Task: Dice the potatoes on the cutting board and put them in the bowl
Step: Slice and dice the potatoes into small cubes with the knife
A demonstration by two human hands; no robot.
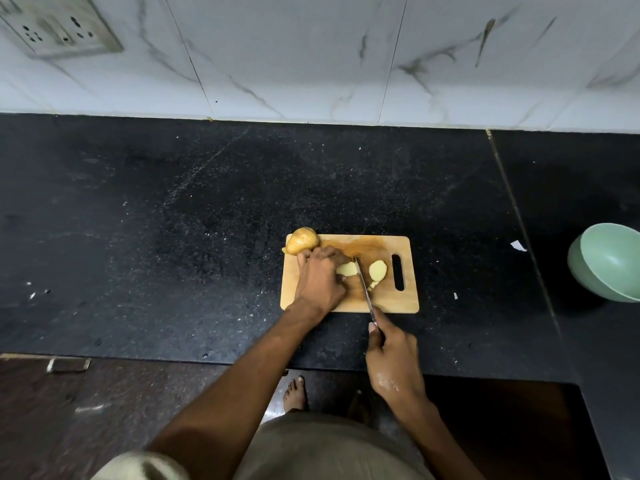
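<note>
Nearest to me, I see my right hand [393, 358] curled around the handle of a knife [364, 287], its wrist looking wet and shiny. The blade runs away from me across the wooden cutting board [388, 299], its edge down beside a pale potato piece [347, 269]. My left hand [320, 280] lies palm-down on the board, fingers bent over that piece and pressing it in place just left of the blade. Right of the blade I see 1 cut slice [377, 270] lying flat, with a few small scraps below it, close to the board's handle slot. At the far left corner of the board sits 1 whole, unpeeled potato [304, 240], partly overhanging the edge and just beyond my left fingertips.

The board rests on a black speckled surface [173, 220]. Well off to the right, at the frame's edge, stands a green bowl [611, 261]; I cannot tell what it holds. A small white scrap [518, 245] lies between the board and the bowl. Farthest away, white marble-patterned tiles [311, 57] rise behind the surface, with a socket panel [59, 29] at the upper left.
</note>
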